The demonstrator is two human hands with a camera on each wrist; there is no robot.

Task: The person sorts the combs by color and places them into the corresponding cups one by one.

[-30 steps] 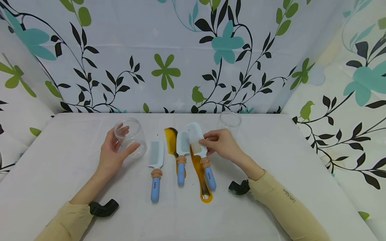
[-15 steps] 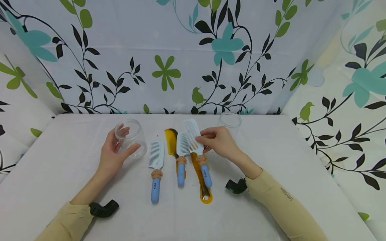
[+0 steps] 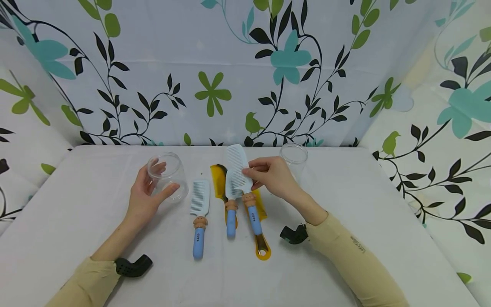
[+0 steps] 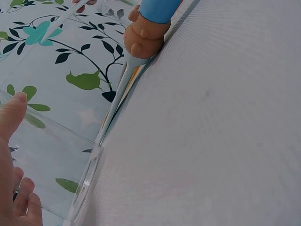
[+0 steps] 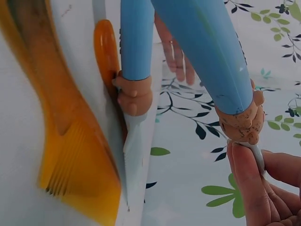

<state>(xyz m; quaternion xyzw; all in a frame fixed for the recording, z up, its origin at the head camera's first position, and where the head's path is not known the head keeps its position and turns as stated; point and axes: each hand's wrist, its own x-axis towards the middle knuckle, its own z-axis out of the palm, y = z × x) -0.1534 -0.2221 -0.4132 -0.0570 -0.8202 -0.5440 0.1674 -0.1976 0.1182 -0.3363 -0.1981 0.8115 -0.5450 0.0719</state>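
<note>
Right hand pinches a white comb by its toothed head, blue handle hanging clear above the amber comb on the counter; left hand cups a clear jar, steadying it upright.

Second clear jar, two amber combs, floral curtain behind.

White table, and down on it: a white comb at centre. Left of that comb, a clear jar. Right of it, a second white comb overlapping an amber comb, then an amber comb, and farther right another jar.
</note>
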